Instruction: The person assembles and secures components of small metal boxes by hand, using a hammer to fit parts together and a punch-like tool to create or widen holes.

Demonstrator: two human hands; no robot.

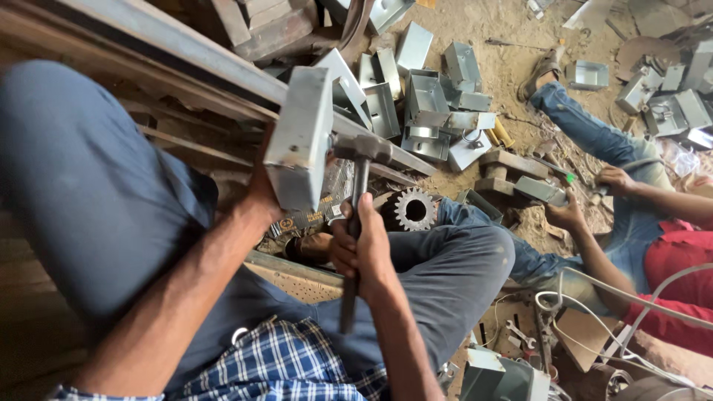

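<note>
Dirt floor below; left fingers [261, 194], mostly hidden, apparently clamp metal box [301, 137], right fingers [356, 241] wrap hammer [356, 223] handle

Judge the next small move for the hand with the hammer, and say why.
Probably a short tap of the hammer on the edge of the sheet-metal box. The right hand grips the handle upright with the head right beside the box, which the left hand steadies from behind, over the steel rail.
</note>
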